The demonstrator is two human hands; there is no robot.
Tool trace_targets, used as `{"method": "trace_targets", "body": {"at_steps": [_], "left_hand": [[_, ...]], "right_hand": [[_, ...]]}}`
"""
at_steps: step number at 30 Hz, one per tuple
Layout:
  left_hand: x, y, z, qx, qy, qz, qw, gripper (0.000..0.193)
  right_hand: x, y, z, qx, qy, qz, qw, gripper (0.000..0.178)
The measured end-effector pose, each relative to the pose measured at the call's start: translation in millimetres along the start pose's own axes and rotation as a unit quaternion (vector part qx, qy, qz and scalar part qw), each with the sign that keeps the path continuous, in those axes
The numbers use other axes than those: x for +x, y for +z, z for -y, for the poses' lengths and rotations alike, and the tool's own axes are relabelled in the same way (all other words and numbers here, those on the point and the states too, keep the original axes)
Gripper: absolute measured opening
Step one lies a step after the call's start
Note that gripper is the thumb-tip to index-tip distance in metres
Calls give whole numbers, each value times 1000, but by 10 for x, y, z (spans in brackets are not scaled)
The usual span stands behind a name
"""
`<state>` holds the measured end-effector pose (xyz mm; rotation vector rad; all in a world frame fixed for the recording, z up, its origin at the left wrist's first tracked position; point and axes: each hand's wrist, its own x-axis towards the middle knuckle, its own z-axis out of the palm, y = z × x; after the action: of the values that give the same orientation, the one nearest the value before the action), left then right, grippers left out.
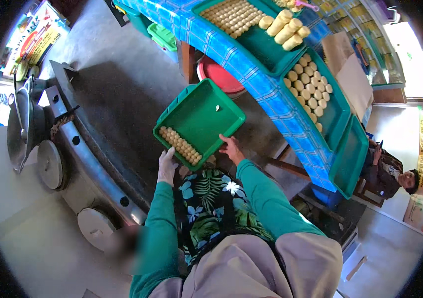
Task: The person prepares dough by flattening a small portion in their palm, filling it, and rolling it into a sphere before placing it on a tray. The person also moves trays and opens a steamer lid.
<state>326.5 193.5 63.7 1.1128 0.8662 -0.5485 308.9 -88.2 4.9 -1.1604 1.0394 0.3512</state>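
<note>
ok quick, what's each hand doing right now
Left hand: gloved, gripping the near corner of the green tray.
Right hand: bare, holding the same tray's near edge.

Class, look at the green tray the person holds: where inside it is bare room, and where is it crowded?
The held green tray is bare from its middle to the far rim; dough balls crowd the near-left edge beside the left hand. The right hand grips its near-right edge.
</note>
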Motion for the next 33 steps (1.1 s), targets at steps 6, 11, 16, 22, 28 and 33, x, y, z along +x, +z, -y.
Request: {"method": "trace_targets", "body": {"at_steps": [6, 11, 16, 22, 28, 33], "left_hand": [[461, 359, -28, -176, 2, 176, 968, 69], [379, -168, 154, -330, 9, 230, 916, 100], [13, -384, 177, -331, -54, 122, 934, 103], [-195, -477, -13, -55, 37, 206, 976, 84], [-226, -21, -82, -98, -151, 108, 978, 92], [-219, 265, -91, -9, -161, 122, 979, 90]], "right_hand": [[398, -52, -266, -38, -1, -15, 999, 32], [-310, -168, -75, -33, -112, 73, 990, 25], [-1312, -215, 335, -15, -4, -40, 999, 30], [-2179, -1032, 236, -264, -507, 26, 820, 20], [-2953, -2014, 720, 241, -132, -157, 949, 15], [-2920, -2950, 1254, 245, -304, -319, 864, 11]]}}
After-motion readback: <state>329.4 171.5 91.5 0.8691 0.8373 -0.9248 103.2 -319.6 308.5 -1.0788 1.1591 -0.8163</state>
